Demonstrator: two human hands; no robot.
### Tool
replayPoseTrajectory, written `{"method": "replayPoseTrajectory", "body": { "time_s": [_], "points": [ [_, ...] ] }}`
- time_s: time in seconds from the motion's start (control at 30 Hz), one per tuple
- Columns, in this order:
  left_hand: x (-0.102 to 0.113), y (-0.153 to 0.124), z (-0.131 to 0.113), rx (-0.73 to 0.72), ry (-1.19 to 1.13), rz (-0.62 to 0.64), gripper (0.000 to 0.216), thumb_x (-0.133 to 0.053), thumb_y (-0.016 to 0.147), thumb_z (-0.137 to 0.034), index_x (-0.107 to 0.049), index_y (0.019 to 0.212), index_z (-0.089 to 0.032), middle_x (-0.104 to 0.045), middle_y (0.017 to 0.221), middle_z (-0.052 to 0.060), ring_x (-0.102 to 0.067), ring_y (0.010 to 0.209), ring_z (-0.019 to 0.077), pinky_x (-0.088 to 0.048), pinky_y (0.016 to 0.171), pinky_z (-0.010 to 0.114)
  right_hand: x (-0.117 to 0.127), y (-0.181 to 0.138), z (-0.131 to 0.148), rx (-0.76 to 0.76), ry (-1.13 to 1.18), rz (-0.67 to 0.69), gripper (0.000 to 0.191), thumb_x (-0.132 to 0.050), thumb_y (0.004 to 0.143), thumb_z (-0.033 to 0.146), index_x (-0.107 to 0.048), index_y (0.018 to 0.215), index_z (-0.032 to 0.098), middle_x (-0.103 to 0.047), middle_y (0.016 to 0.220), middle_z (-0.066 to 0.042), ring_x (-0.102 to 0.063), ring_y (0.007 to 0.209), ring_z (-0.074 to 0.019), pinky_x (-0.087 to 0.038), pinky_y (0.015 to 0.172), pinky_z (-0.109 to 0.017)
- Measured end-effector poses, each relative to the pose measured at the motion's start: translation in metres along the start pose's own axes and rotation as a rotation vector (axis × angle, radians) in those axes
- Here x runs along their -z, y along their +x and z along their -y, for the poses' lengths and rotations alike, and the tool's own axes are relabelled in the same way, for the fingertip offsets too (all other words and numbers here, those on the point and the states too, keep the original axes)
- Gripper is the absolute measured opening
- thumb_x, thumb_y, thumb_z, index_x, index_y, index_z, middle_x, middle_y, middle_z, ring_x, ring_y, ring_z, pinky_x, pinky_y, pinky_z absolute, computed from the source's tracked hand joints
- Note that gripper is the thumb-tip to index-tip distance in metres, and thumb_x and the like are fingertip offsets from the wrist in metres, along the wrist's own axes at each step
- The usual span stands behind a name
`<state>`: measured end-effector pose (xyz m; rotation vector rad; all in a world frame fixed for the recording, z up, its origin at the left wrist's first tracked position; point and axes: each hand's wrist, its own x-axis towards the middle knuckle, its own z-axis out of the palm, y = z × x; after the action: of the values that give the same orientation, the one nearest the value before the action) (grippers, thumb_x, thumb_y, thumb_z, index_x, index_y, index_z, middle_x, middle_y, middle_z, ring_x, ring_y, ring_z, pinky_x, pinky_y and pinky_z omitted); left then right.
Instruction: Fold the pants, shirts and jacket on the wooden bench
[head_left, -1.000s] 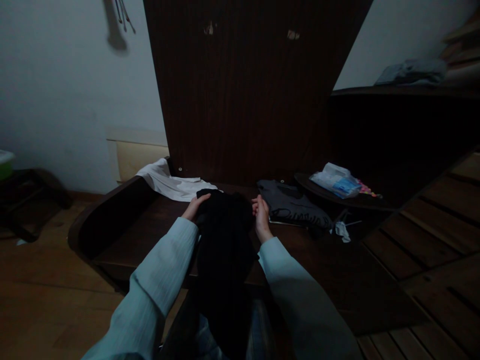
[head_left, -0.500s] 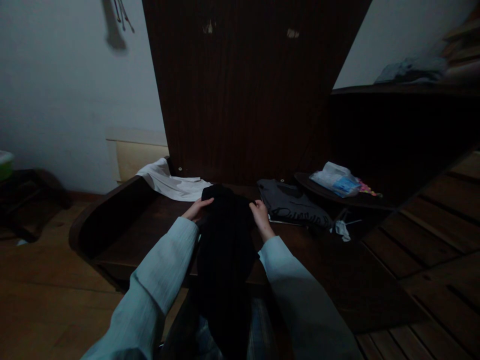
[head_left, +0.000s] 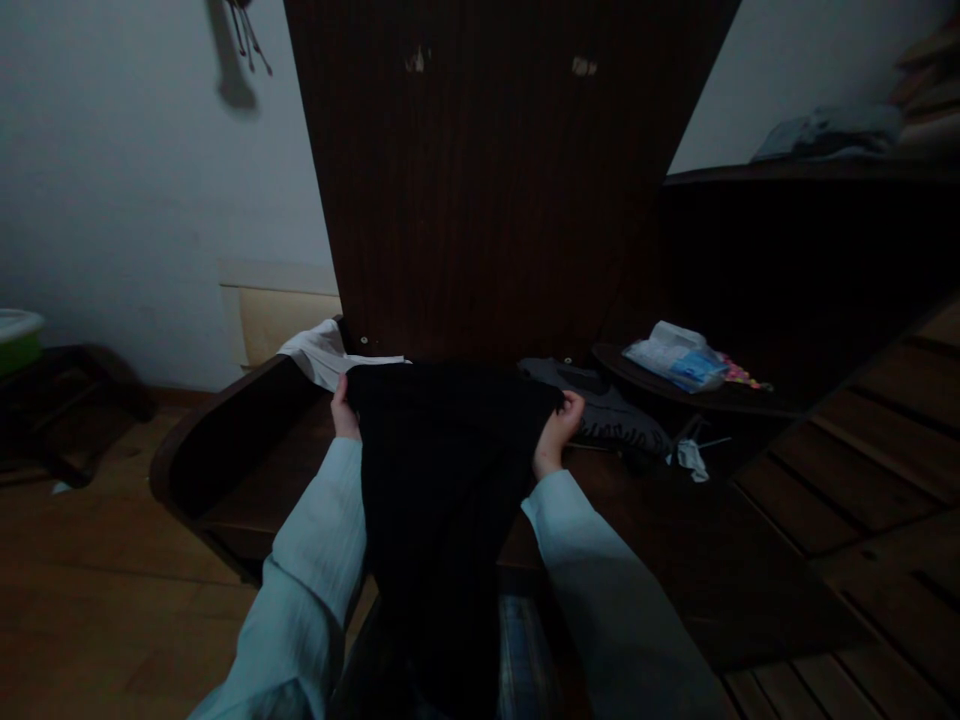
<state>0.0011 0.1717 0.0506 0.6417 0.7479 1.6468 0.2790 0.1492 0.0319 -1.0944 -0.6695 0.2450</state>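
Black garment (head_left: 450,470): spread over the dark wooden bench (head_left: 266,485); long axis near to far, wide edge far, narrowing toward the near end.
Left hand (head_left: 346,412): gripping the garment's far left corner.
Right hand (head_left: 557,432): gripping its far right corner.
Plastic bag (head_left: 679,360): right, on the shelf (head_left: 750,402); contents indistinct.
Green tub (head_left: 19,353): left, pale-topped; contents hidden.

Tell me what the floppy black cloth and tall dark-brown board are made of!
The floppy black cloth: probably matte fabric; it hangs limply without shine. The tall dark-brown board: perhaps wood or veneer, dull; faint streaks resemble grain.
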Motion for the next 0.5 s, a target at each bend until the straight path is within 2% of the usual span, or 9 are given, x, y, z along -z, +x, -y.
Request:
{"method": "replayPoseTrajectory", "body": {
  "time_s": [0.07,0.17,0.33,0.4,0.5],
  "points": [
    [0.002,0.001,0.001,-0.016,0.086,0.034,0.049,-0.034,0.080,-0.053,-0.058,0.103,-0.017,-0.067,0.095,0.004,-0.053,0.105,0.0253,-0.046,0.089,0.036,0.000,0.002,-0.002,-0.002,-0.026,0.002,0.017,-0.041,0.059,0.023,-0.040,0.076,0.021,-0.047,0.073,0.001,-0.048,0.071,-0.0126,-0.038,0.068,-0.024],
    [0.001,0.004,0.003,0.009,0.231,0.037,0.041,-0.039,0.080,-0.048,-0.060,0.096,-0.016,-0.067,0.093,0.004,-0.054,0.104,0.0245,-0.047,0.088,0.034,0.001,0.003,-0.003,0.010,-0.061,0.105,0.014,-0.041,0.059,0.021,-0.043,0.073,0.020,-0.049,0.071,0.001,-0.048,0.072,-0.0134,-0.039,0.072,-0.026],
    [-0.006,0.010,0.015,0.207,0.249,0.028,0.026,-0.050,0.077,-0.037,-0.062,0.087,-0.016,-0.068,0.085,0.005,-0.058,0.097,0.0220,-0.047,0.086,0.030,0.001,-0.007,0.005,0.165,-0.045,0.236,0.013,-0.039,0.063,0.019,-0.050,0.070,0.019,-0.054,0.075,-0.001,-0.051,0.077,-0.0150,-0.038,0.077,-0.028],
    [-0.010,0.010,0.021,0.249,0.289,0.046,0.025,-0.055,0.074,-0.035,-0.063,0.087,-0.015,-0.068,0.083,0.005,-0.059,0.096,0.0227,-0.046,0.086,0.030,-0.001,-0.014,0.008,0.155,-0.028,0.381,0.013,-0.040,0.068,0.023,-0.052,0.071,0.019,-0.056,0.074,-0.001,-0.052,0.076,-0.0152,-0.039,0.075,-0.028],
    [-0.016,0.006,0.027,0.315,0.374,0.106,0.028,-0.059,0.071,-0.038,-0.064,0.084,-0.013,-0.068,0.080,0.007,-0.059,0.093,0.0261,-0.046,0.084,0.032,-0.006,-0.026,0.002,0.088,-0.059,0.730,0.019,-0.053,0.066,0.030,-0.057,0.082,0.020,-0.058,0.080,-0.002,-0.053,0.070,-0.0142,-0.040,0.067,-0.027]
  ]
}}
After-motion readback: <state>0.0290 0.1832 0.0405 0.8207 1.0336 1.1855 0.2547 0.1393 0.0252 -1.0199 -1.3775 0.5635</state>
